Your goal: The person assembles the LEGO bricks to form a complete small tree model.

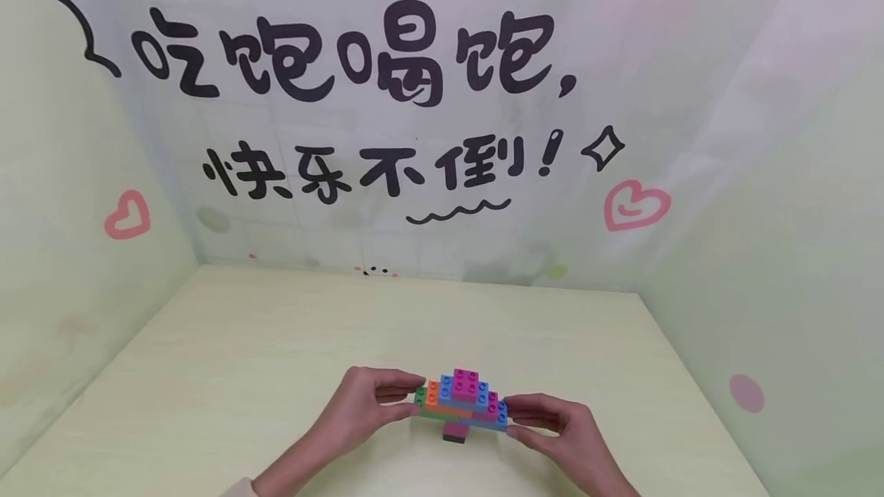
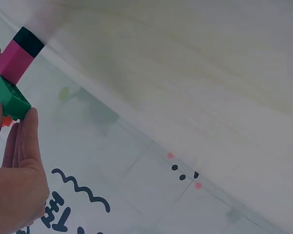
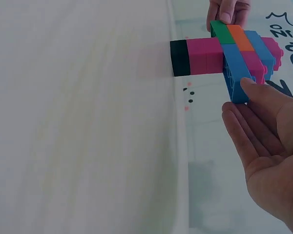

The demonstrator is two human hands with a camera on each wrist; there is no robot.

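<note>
A tree-shaped toy brick model (image 1: 464,397) is between my two hands, its stepped layers of green, orange, blue and magenta bricks widest at the bottom. Below them is a narrow magenta stem (image 3: 203,56) ending in a dark block (image 3: 178,58). My left hand (image 1: 359,409) pinches the green brick (image 2: 13,100) at one end of the lowest layer, thumb and fingers on either side. At the other end, my right hand (image 1: 566,432) pinches the blue brick (image 3: 233,73). Whether the dark block touches the table cannot be made out.
A pale wood-look table (image 1: 290,328) lies under both hands. Behind it stands a light wall (image 1: 414,244) with large black lettering and a pink heart. Pale side walls (image 1: 780,267) close in the left and right.
</note>
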